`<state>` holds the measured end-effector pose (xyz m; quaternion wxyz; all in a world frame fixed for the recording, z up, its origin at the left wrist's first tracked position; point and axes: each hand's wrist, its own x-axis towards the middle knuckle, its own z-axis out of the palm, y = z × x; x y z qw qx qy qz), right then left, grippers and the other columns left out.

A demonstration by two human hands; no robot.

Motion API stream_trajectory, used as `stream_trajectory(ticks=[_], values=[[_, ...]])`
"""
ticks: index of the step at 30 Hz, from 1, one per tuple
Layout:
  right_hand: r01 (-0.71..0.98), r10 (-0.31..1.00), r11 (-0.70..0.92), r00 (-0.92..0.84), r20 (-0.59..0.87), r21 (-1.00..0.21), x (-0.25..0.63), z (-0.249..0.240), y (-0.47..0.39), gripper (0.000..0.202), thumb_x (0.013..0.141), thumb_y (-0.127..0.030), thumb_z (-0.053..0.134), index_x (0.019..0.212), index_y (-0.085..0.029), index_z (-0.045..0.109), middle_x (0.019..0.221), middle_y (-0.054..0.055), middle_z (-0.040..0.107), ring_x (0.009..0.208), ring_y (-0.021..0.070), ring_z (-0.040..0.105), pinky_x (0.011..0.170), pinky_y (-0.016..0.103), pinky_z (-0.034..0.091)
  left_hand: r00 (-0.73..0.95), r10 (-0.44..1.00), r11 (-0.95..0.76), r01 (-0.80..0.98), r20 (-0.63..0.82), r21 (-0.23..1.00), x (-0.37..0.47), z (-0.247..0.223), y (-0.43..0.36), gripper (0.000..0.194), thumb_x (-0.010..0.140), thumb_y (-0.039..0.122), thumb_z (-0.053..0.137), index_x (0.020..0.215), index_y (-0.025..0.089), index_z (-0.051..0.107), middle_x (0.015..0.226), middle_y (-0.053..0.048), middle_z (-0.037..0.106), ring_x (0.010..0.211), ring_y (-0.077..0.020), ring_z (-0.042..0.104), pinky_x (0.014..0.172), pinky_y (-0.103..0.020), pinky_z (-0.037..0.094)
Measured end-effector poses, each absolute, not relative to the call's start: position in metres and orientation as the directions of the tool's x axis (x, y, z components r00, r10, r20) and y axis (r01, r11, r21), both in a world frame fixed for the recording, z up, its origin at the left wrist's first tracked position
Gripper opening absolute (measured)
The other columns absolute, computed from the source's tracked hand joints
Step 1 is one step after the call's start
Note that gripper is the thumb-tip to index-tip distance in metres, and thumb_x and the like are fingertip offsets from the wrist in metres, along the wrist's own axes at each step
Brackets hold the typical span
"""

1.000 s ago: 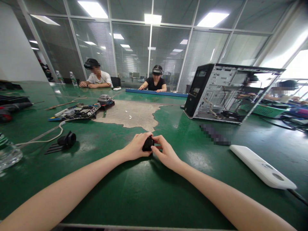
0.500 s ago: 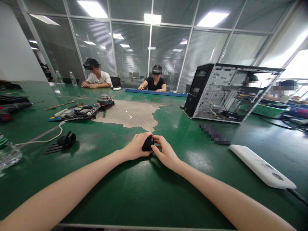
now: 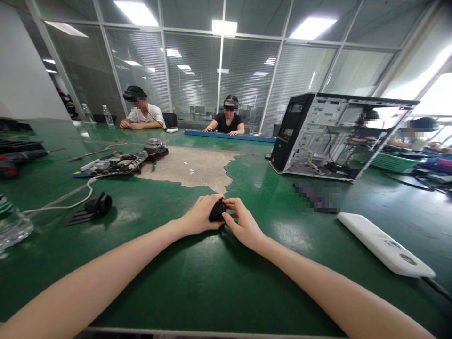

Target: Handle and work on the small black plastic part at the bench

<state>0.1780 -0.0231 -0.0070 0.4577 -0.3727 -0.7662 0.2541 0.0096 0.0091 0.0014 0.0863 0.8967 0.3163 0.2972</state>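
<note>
A small black object point(image 3: 217, 211) is held between my two hands above the green table point(image 3: 208, 287), in the middle of the view. My left hand point(image 3: 202, 214) wraps round its left side, thumb below and fingers over the top. From the right, my right hand point(image 3: 243, 222) grips it with thumb and fingertips. Parts of the object are covered by my fingers. To the left lies a black part with a round ring and flat slats point(image 3: 100, 205).
An open computer case point(image 3: 318, 136) stands at right behind a white power bank-like device point(image 3: 384, 245). A circuit board point(image 3: 109, 164), a cable point(image 3: 76, 205) and a clear bottle point(image 3: 14, 226) are at left. Two people sit across the table; more are at far right.
</note>
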Motion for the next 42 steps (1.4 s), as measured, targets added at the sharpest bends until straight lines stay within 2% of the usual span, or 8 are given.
stream_trajectory(ticks=[3,7,15,22,31,37,42], values=[[0.355,0.814,0.579,-0.307,0.493,-0.734,0.178,-0.0067,-0.023,0.031,0.08,-0.016,0.046,0.11,-0.021,0.041,0.108,0.008,0.049,0.098,0.0179,0.054,0.077,0.034,0.051,0.621,0.617,-0.786,0.515,0.484,0.341,0.0094,0.0003,0.0098,0.06,0.064,0.023,0.061,0.117,0.022,0.032,0.109,-0.005,0.052,0.098,-0.0233,0.049,0.086,-0.037,0.034],[0.381,0.823,0.567,-0.308,0.478,-0.73,0.1786,-0.0056,-0.0232,0.026,0.08,-0.016,0.047,0.105,-0.019,0.044,0.104,0.007,0.049,0.096,0.0173,0.054,0.076,0.032,0.051,0.62,0.615,-0.787,0.521,0.487,0.331,0.0098,-0.0004,0.0102,0.057,0.065,0.023,0.06,0.115,0.022,0.034,0.107,-0.005,0.052,0.096,-0.0227,0.05,0.085,-0.037,0.035],[0.321,0.802,0.592,-0.322,0.502,-0.739,0.1785,-0.0062,-0.0245,0.02,0.08,-0.016,0.046,0.099,-0.022,0.045,0.102,0.005,0.05,0.097,0.0158,0.053,0.077,0.031,0.052,0.627,0.612,-0.789,0.521,0.482,0.325,0.0093,0.0002,0.0098,0.058,0.065,0.023,0.06,0.116,0.022,0.032,0.108,-0.005,0.051,0.097,-0.0222,0.049,0.086,-0.036,0.034],[0.337,0.821,0.569,-0.298,0.488,-0.75,0.1783,-0.007,-0.0232,0.027,0.081,-0.017,0.046,0.106,-0.021,0.042,0.106,0.007,0.051,0.097,0.0173,0.055,0.075,0.033,0.052,0.619,0.62,-0.784,0.519,0.482,0.341,0.0094,-0.0009,0.0107,0.06,0.064,0.023,0.061,0.117,0.022,0.032,0.108,-0.005,0.051,0.098,-0.0231,0.049,0.086,-0.037,0.034],[0.374,0.802,0.596,-0.312,0.509,-0.71,0.1791,-0.0063,-0.023,0.024,0.079,-0.016,0.047,0.102,-0.021,0.046,0.1,0.005,0.05,0.095,0.017,0.053,0.075,0.032,0.052,0.625,0.621,-0.783,0.517,0.473,0.345,0.0092,0.0011,0.0094,0.058,0.064,0.023,0.06,0.116,0.022,0.033,0.109,-0.006,0.051,0.099,-0.0239,0.049,0.087,-0.038,0.034],[0.338,0.764,0.644,-0.321,0.559,-0.686,0.1778,-0.0049,-0.0254,0.021,0.079,-0.015,0.047,0.098,-0.023,0.046,0.108,0.005,0.047,0.101,0.017,0.05,0.08,0.033,0.052,0.629,0.611,-0.791,0.497,0.48,0.356,0.0091,-0.0006,0.0107,0.062,0.064,0.022,0.061,0.118,0.023,0.03,0.112,-0.006,0.05,0.102,-0.0231,0.048,0.089,-0.037,0.032],[0.372,0.769,0.639,-0.305,0.562,-0.673,0.1783,-0.0062,-0.0238,0.025,0.079,-0.014,0.046,0.102,-0.022,0.045,0.104,0.005,0.05,0.099,0.0178,0.052,0.079,0.034,0.052,0.616,0.626,-0.78,0.511,0.478,0.361,0.0095,-0.0012,0.0106,0.06,0.064,0.024,0.061,0.117,0.023,0.033,0.11,-0.005,0.052,0.1,-0.0237,0.049,0.087,-0.038,0.033]])
